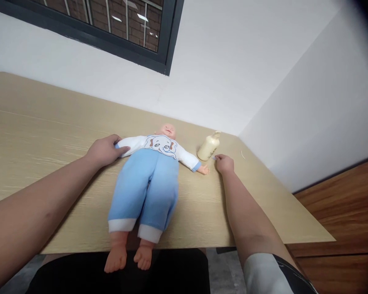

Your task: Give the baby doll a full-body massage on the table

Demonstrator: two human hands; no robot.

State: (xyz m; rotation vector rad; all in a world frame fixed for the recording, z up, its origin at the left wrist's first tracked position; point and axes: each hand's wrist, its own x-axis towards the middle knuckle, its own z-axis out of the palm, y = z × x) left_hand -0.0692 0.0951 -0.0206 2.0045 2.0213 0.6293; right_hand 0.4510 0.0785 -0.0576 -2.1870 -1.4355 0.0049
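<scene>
A baby doll (156, 163) in blue trousers and a white top with an elephant face lies on its back, feet hanging over the table's near edge. My left hand (103, 151) is closed around its sleeve end, hiding the doll's hand there. The doll's other arm stretches out to the right, its hand bare. Just past that hand, my right hand (225, 164) is closed in a pinch at a small pale thing, too small to name. Close beside it stands a cream pump bottle (209, 147) with dark lettering, not touched by either hand.
The light wood table (64, 122) meets a white wall (221, 65) at the back and right. A dark-framed window (168, 36) is above. A thin white strip (242, 154) lies right of the bottle. Brown wooden panels (349, 212) stand at the right.
</scene>
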